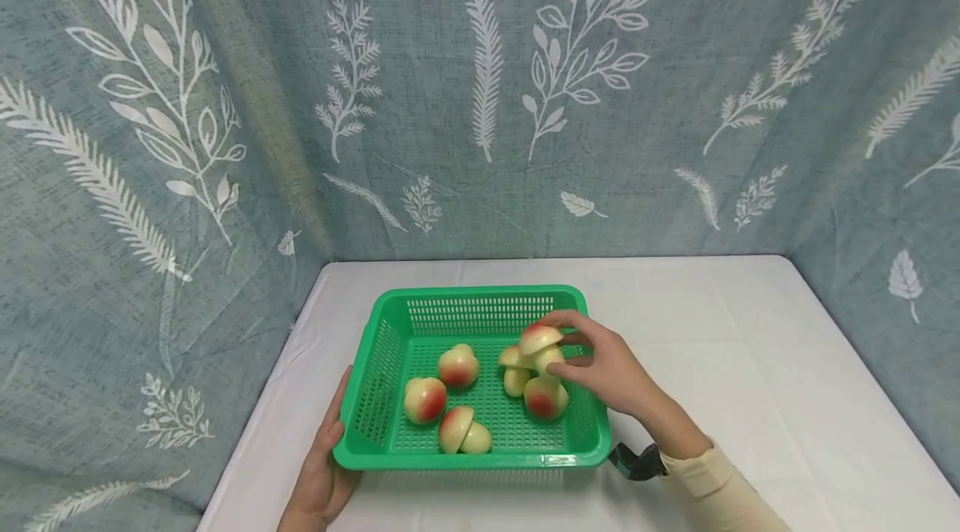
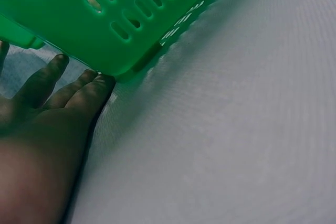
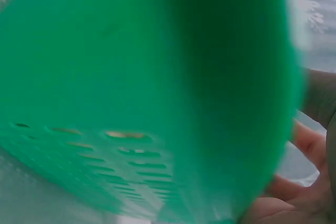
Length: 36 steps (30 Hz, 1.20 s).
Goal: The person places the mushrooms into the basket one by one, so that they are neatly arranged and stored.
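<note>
A green plastic basket (image 1: 472,460) holds several toy mushrooms with cream stems and red-tinted caps. My right hand (image 1: 603,361) reaches over the basket's right rim and pinches one mushroom (image 1: 542,338) between thumb and fingers. Close beneath it lie a mushroom (image 1: 515,380) and another mushroom (image 1: 546,400). Farther left in the basket are a mushroom (image 1: 458,367), one more mushroom (image 1: 425,400) and a tipped mushroom (image 1: 463,432). Along the outer left wall, my left hand (image 1: 327,461) touches the basket with extended fingers. In the right wrist view the basket wall hides the held mushroom.
The basket stands on a table with a white cloth (image 1: 712,348). A blue-grey curtain (image 1: 465,98) with white leaf prints hangs behind and at both sides. A dark wrist strap (image 1: 637,463) is on my right wrist, near the basket's front right corner.
</note>
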{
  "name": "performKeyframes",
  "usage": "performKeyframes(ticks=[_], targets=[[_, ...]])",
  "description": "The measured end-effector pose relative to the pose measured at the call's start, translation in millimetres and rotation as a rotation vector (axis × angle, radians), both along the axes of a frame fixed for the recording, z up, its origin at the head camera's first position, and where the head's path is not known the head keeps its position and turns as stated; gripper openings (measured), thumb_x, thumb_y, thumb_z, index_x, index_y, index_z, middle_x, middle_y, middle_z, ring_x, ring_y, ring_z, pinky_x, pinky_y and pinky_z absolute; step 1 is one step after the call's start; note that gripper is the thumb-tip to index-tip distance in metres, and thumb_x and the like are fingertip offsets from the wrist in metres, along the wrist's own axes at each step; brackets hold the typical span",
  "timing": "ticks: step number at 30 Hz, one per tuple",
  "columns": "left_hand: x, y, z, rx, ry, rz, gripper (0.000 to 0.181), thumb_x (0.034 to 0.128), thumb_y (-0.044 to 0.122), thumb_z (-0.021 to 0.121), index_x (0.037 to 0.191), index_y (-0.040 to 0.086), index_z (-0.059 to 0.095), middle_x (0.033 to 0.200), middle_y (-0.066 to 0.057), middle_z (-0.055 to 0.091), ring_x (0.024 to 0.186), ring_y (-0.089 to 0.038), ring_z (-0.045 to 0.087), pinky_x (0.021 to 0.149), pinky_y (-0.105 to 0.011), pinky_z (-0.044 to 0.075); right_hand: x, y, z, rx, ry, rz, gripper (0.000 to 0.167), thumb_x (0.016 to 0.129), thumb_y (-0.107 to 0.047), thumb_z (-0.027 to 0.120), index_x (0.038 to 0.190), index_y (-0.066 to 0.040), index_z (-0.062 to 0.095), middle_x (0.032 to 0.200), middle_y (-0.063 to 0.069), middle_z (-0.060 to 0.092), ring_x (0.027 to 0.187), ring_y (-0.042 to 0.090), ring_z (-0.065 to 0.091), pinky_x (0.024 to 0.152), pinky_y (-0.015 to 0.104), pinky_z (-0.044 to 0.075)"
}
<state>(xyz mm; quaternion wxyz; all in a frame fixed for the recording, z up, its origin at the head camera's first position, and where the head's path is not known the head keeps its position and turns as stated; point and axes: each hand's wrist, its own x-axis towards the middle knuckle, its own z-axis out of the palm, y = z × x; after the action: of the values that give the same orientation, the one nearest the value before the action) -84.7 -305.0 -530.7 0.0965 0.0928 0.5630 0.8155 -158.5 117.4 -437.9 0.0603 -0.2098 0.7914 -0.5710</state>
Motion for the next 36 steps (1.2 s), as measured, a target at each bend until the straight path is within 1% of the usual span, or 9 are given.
performKeyframes(ticks=[5, 10, 16, 20, 23, 26, 28, 32, 36], targets=[[-2.6, -0.6, -0.1, -0.003, 0.021, 0.001, 0.068, 0.1141, 0.041, 0.03, 0.176, 0.035, 0.004, 0.181, 0.016, 0.005, 0.158, 0.005, 0.016, 0.12, -0.018, 0.026, -1.8, -3.8, 8.7, 0.023, 0.001, 0.049, 0.053, 0.097, -0.005, 0.081, 0.142, -0.027, 0.065, 0.14, -0.008, 0.068, 0.121, 0.026, 0.067, 0.091, 0.037, 0.062], [-3.2, -1.3, 1.2, -0.009, 0.004, 0.01, 0.069, 0.1139, 0.043, 0.031, 0.176, 0.036, 0.003, 0.181, 0.015, 0.003, 0.159, 0.005, 0.015, 0.119, -0.018, 0.026, -7.8, -6.2, 18.4, 0.066, 0.027, 0.079, 0.053, 0.097, -0.003, 0.079, 0.142, -0.028, 0.065, 0.14, -0.009, 0.066, 0.122, 0.025, 0.067, 0.09, 0.037, 0.063], [-3.2, -1.9, 2.8, -0.013, 0.004, 0.004, 0.068, 0.1141, 0.042, 0.03, 0.176, 0.035, 0.002, 0.181, 0.015, 0.002, 0.159, 0.004, 0.012, 0.119, -0.017, 0.025, -14.1, -12.3, 23.9, 0.094, 0.007, 0.103, 0.054, 0.098, -0.01, 0.083, 0.146, -0.022, 0.063, 0.144, -0.001, 0.065, 0.125, 0.031, 0.068, 0.091, 0.039, 0.062], [-3.4, -1.1, 2.8, -0.009, 0.016, -0.003, 0.068, 0.1142, 0.041, 0.029, 0.176, 0.035, 0.001, 0.181, 0.016, 0.004, 0.159, 0.005, 0.013, 0.119, -0.017, 0.026, -19.6, -20.2, 29.1, 0.121, -0.009, 0.126, 0.057, 0.096, -0.008, 0.085, 0.148, -0.017, 0.063, 0.145, 0.001, 0.064, 0.125, 0.031, 0.068, 0.092, 0.036, 0.062], [-3.2, -1.2, 1.9, -0.004, 0.019, -0.009, 0.068, 0.1145, 0.041, 0.029, 0.176, 0.034, 0.0, 0.18, 0.02, 0.007, 0.158, 0.006, 0.014, 0.119, -0.018, 0.026, -24.3, -25.4, 29.9, 0.132, -0.012, 0.156, 0.057, 0.096, -0.007, 0.084, 0.148, -0.013, 0.062, 0.144, 0.003, 0.064, 0.125, 0.031, 0.068, 0.093, 0.037, 0.062], [-2.7, -1.7, 1.6, -0.003, 0.016, -0.007, 0.068, 0.1146, 0.041, 0.029, 0.176, 0.035, 0.001, 0.179, 0.022, 0.011, 0.157, 0.007, 0.016, 0.119, -0.017, 0.026, -28.3, -29.8, 28.7, 0.138, -0.011, 0.179, 0.055, 0.097, -0.007, 0.083, 0.148, -0.013, 0.062, 0.144, 0.003, 0.065, 0.125, 0.032, 0.068, 0.093, 0.039, 0.062], [-2.5, -1.9, 1.7, -0.008, 0.018, -0.009, 0.067, 0.1146, 0.04, 0.028, 0.176, 0.035, 0.001, 0.179, 0.022, 0.011, 0.157, 0.007, 0.016, 0.119, -0.017, 0.026, -30.8, -32.9, 27.4, 0.144, -0.005, 0.189, 0.054, 0.097, -0.006, 0.082, 0.147, -0.015, 0.063, 0.143, 0.002, 0.066, 0.124, 0.032, 0.068, 0.093, 0.039, 0.062], [-2.9, -1.4, 2.7, -0.004, 0.023, -0.013, 0.067, 0.1146, 0.039, 0.027, 0.176, 0.035, 0.002, 0.18, 0.019, 0.007, 0.158, 0.006, 0.014, 0.119, -0.017, 0.026, -36.4, -41.8, 23.5, 0.162, 0.017, 0.217, 0.051, 0.095, -0.004, 0.083, 0.14, -0.02, 0.067, 0.136, -0.004, 0.068, 0.12, 0.026, 0.07, 0.091, 0.038, 0.062], [-3.3, 0.8, 2.2, 0.0, 0.009, -0.002, 0.067, 0.1144, 0.039, 0.027, 0.176, 0.035, 0.003, 0.181, 0.017, 0.005, 0.158, 0.006, 0.015, 0.119, -0.017, 0.026, -39.7, -51.8, 18.7, 0.19, 0.047, 0.274, 0.046, 0.092, -0.003, 0.085, 0.132, -0.019, 0.069, 0.129, -0.003, 0.069, 0.114, 0.024, 0.072, 0.09, 0.036, 0.062]])
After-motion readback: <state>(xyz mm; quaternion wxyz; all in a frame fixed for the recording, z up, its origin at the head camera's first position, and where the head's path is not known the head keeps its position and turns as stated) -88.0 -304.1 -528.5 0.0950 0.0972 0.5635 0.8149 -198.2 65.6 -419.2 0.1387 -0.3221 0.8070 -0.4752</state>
